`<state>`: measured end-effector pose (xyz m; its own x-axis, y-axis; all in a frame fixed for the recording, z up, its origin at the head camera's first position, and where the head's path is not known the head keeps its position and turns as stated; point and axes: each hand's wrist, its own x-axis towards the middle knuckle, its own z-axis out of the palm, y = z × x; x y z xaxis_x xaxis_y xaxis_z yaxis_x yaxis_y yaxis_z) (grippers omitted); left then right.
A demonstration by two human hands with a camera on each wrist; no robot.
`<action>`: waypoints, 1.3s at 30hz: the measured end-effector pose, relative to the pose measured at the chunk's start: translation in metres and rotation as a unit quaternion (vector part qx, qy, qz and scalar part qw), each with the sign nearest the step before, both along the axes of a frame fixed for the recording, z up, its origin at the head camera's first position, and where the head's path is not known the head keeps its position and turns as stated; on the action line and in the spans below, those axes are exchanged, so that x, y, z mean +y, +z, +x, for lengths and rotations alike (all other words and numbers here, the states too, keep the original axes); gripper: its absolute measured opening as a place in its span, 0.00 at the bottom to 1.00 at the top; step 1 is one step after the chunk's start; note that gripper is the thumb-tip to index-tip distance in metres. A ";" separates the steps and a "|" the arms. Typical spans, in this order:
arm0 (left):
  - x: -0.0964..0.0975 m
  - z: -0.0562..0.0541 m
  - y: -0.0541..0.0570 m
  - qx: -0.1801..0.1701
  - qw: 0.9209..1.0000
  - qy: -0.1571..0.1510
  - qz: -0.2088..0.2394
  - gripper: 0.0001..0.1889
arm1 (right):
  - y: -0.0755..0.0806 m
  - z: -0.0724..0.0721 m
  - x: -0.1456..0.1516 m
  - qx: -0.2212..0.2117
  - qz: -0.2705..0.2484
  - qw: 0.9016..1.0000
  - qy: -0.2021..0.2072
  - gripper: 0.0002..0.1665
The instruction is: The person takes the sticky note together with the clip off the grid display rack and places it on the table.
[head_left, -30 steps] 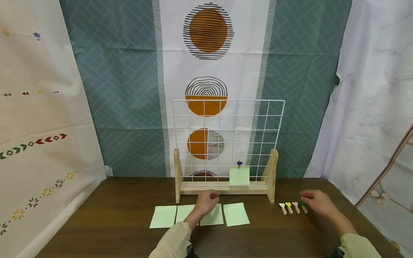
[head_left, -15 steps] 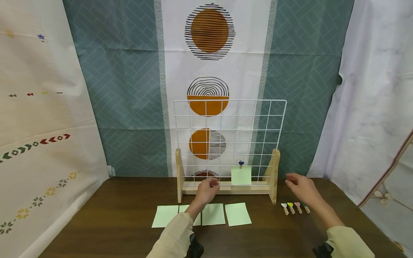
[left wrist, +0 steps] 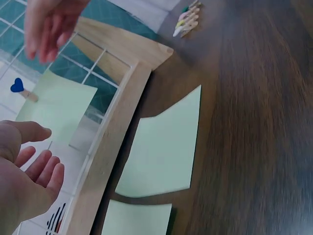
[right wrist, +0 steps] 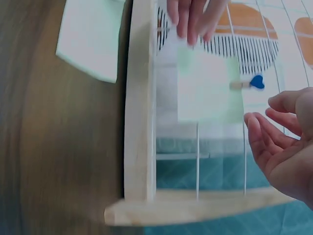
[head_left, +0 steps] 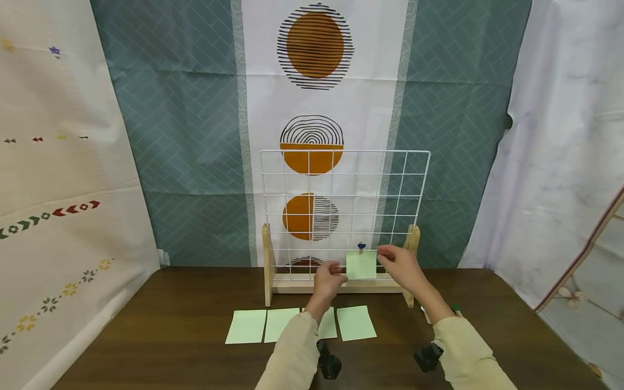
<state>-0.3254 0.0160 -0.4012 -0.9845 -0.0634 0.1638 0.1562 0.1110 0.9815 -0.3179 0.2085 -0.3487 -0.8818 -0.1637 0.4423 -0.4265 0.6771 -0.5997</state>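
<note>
A pale green paper note (head_left: 361, 267) hangs low on the white wire grid (head_left: 333, 195), held at its top edge by a small wooden clothespin with a blue heart (head_left: 361, 246). My left hand (head_left: 329, 283) is beside the note's left edge, thumb and fingers spread apart with nothing between them. At the note's upper right corner is my right hand (head_left: 402, 267); in the right wrist view its fingertips (right wrist: 250, 117) come right up to that corner, thumb apart and loosely bent fingers.
The grid stands in a wooden base (head_left: 292, 284). Several green notes lie in a row before it, including one at the left (head_left: 246, 327) and one at the right (head_left: 356, 323). Several heart clothespins (left wrist: 187, 19) lie to the right, mostly behind my right forearm in the head view.
My right hand has moved left from the loose clothespins to the hanging note. My left hand has risen and shifted right from the row of notes to the hanging note's left side.
</note>
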 end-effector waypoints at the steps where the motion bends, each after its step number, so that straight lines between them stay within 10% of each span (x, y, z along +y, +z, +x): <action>1: 0.002 -0.001 0.000 0.000 1.000 0.002 0.003 0.23 | 0.001 -0.002 -0.004 0.001 -0.006 1.000 0.003 0.17; 18: 0.016 -0.008 0.006 -0.007 0.999 0.035 0.005 0.15 | 0.012 -0.020 -0.040 -0.047 -0.053 0.997 0.021 0.21; 39: 0.018 -0.014 0.021 -0.003 0.999 0.032 0.019 0.09 | 0.013 -0.036 -0.050 -0.032 0.009 0.999 -0.031 0.14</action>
